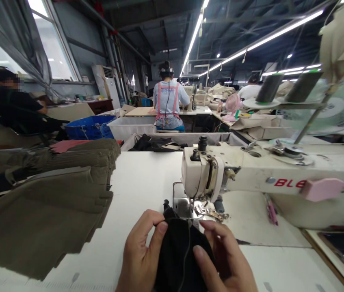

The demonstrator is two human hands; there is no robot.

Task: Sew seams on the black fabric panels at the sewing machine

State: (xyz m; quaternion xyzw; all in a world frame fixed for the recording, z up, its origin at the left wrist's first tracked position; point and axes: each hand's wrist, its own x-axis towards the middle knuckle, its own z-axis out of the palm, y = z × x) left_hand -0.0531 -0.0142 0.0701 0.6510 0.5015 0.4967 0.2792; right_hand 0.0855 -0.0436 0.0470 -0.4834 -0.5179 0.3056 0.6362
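Observation:
Both of my hands are on a piece of black fabric (174, 251) with a pale line running down it, just in front of the sewing machine's needle area. My left hand (143, 247) pinches the fabric's upper left edge between thumb and forefinger. On the right side, my right hand (225, 259) grips the same fabric, its thumb on top and the other fingers partly hidden behind. The white sewing machine (202, 174) stands right beyond, its metal presser foot (200, 209) close to the fabric's top edge. A small dark end of cloth sticks up beside the needle plate.
Stacked olive-brown fabric pieces (53, 211) cover the left of the white table (138, 178). Behind the table stands a bin (130, 142) of dark cloth. A pink block (322, 189) sits on the machine arm. Thread cones (269, 89) rise at right. Co-workers (168, 97) sit farther back.

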